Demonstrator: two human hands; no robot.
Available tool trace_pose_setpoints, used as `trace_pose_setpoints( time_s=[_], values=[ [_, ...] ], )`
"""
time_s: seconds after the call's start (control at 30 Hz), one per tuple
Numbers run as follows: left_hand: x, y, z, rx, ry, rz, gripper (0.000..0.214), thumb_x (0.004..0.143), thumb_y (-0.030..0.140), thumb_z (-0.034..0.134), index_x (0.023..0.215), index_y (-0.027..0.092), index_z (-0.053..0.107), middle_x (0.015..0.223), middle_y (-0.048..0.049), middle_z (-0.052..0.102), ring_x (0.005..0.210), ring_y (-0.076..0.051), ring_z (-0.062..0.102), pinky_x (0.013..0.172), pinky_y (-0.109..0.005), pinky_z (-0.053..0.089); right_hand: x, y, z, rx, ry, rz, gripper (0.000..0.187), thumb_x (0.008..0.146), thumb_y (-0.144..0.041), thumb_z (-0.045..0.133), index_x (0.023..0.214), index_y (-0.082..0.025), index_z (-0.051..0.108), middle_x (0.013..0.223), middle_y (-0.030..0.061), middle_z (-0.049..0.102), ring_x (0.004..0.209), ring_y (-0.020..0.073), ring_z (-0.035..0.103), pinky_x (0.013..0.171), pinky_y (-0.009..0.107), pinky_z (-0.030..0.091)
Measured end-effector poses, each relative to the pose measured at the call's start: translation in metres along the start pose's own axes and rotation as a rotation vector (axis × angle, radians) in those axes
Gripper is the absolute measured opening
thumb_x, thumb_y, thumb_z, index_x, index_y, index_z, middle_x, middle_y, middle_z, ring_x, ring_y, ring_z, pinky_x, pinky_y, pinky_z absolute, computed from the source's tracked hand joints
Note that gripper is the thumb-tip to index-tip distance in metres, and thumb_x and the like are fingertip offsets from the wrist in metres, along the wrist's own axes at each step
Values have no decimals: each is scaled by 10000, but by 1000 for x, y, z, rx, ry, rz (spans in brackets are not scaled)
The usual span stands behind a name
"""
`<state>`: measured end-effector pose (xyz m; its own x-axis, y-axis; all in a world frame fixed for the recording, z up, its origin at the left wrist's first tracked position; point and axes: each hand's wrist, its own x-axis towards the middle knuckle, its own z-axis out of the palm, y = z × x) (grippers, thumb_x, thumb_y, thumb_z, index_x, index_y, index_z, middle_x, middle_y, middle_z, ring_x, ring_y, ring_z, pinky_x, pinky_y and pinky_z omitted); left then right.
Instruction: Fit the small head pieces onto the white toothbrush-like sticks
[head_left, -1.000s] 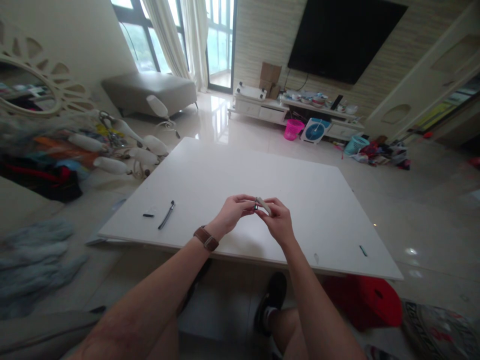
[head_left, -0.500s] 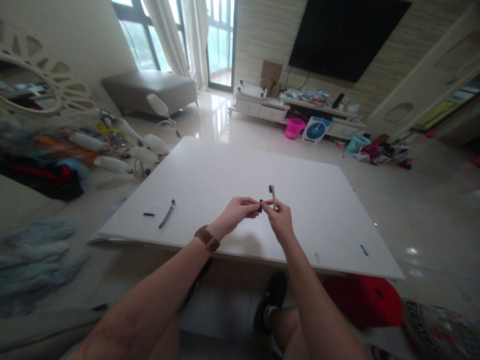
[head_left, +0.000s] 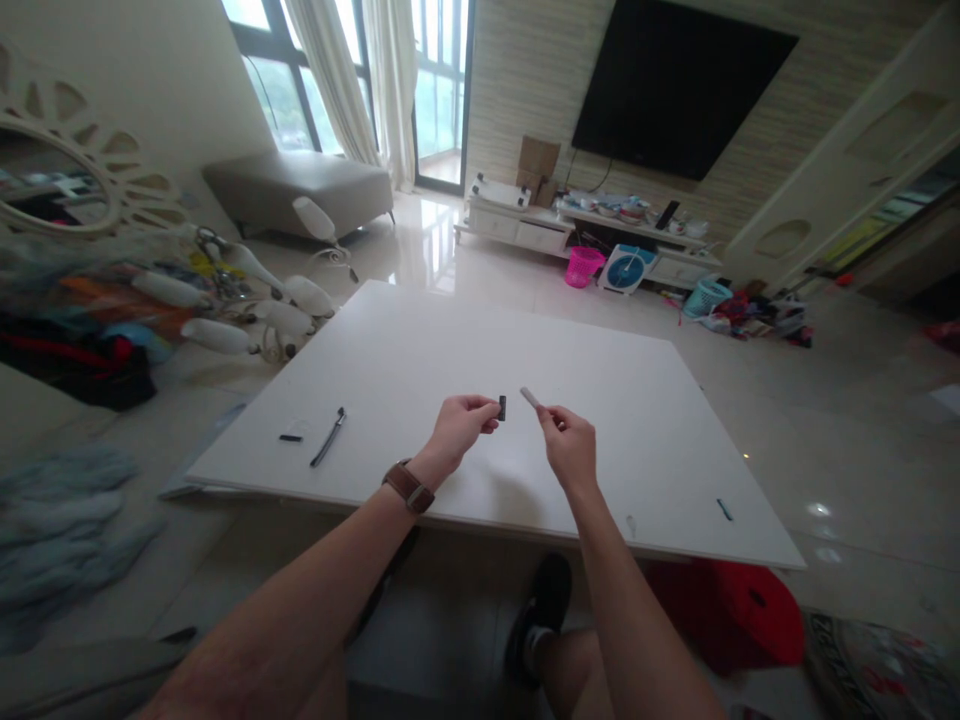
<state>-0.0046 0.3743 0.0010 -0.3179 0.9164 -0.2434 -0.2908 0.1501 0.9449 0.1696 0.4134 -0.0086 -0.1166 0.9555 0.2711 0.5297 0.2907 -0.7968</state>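
Note:
My left hand (head_left: 463, 425) pinches a small black rectangular piece (head_left: 502, 408) upright between thumb and fingertips, above the white table. To its right, my right hand (head_left: 570, 445) is closed on a pale toothbrush (head_left: 529, 397), whose visible end points up and to the left. The bristles cannot be made out now. A gap separates the two held things. On the table's left part lie a dark toothbrush (head_left: 328, 437) and a short black bar (head_left: 291, 438), with a thin clear item beside the bar.
The white table (head_left: 480, 350) spreads beneath both hands. A small dark green piece (head_left: 724, 509) and a clear item (head_left: 631, 524) lie on its right side. A white-shaded lamp (head_left: 285, 318) stands by the left edge; a red stool (head_left: 757, 610) is under the right corner.
My hands have moved apart, left hand leftward with the black piece. The toothbrush in my right hand has turned from upright to slanting left, its dark bristles no longer showing.

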Motion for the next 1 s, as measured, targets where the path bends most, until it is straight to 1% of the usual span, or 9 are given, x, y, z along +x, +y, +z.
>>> trace_pose_setpoints(
  time_s=[0.03, 0.07, 0.2, 0.3, 0.5, 0.6, 0.7, 0.83, 1.0],
  values=[
    [0, 0, 0, 2, -2, -3, 98, 695, 212, 742, 700, 115, 728, 683, -83, 697, 603, -126, 600, 614, -253, 487, 1, 0, -1, 0, 35, 8, 463, 897, -571, 564, 819, -155, 751, 604, 21, 580, 523, 120, 443, 500, 232, 306],
    [0, 0, 0, 4, -8, -4, 101, 697, 216, 742, 705, 115, 730, 691, -86, 701, 609, -130, 605, 619, -256, 492, 1, -1, -2, 22, 31, 6, 464, 902, -570, 560, 823, -153, 748, 607, 20, 581, 524, 120, 447, 499, 233, 309],
    [-1, 0, 0, 23, -16, 12, 87, 706, 196, 711, 727, 115, 737, 678, -74, 694, 614, -128, 607, 617, -247, 486, -6, -7, 4, 87, -178, -63, 446, 912, -557, 566, 823, -161, 750, 617, 15, 595, 540, 121, 470, 512, 230, 320],
    [-2, -2, 0, 49, -3, 35, 83, 706, 183, 688, 727, 121, 738, 667, -64, 690, 590, -122, 592, 590, -239, 468, -11, -9, 11, 59, -236, -64, 458, 925, -566, 546, 821, -171, 753, 594, 9, 588, 534, 123, 471, 519, 232, 312],
    [-4, -5, 0, 134, 18, 84, 94, 716, 199, 669, 701, 129, 731, 657, -53, 682, 544, -109, 549, 541, -234, 431, -12, -8, 15, -43, -194, -77, 452, 946, -558, 519, 801, -191, 740, 591, 8, 590, 529, 120, 459, 527, 238, 283],
    [-5, -4, 2, 137, 24, 65, 111, 719, 226, 681, 713, 128, 733, 655, -53, 684, 539, -108, 544, 531, -234, 423, -11, -7, 13, -115, -69, -68, 435, 960, -524, 506, 793, -187, 724, 613, 14, 600, 549, 122, 462, 541, 244, 270],
    [-5, -2, 3, 123, 7, 55, 138, 717, 249, 691, 745, 123, 737, 670, -52, 690, 548, -105, 554, 545, -233, 428, -9, -4, 13, -54, 34, -20, 442, 957, -520, 504, 788, -164, 704, 610, 11, 590, 550, 119, 452, 545, 244, 275],
    [-6, 0, 4, 92, 3, 51, 164, 704, 265, 700, 765, 116, 736, 691, -48, 695, 542, -94, 548, 558, -234, 429, -10, -4, 15, 79, 15, 16, 457, 941, -538, 519, 788, -145, 698, 587, -5, 555, 540, 114, 432, 532, 245, 277],
    [-5, 2, 1, 36, 13, 64, 216, 700, 308, 714, 789, 113, 734, 728, -54, 701, 547, -90, 546, 566, -240, 429, -15, -12, 18, 107, -11, -52, 422, 942, -494, 543, 724, -152, 660, 581, -20, 517, 555, 109, 431, 547, 248, 282]
  ],
)
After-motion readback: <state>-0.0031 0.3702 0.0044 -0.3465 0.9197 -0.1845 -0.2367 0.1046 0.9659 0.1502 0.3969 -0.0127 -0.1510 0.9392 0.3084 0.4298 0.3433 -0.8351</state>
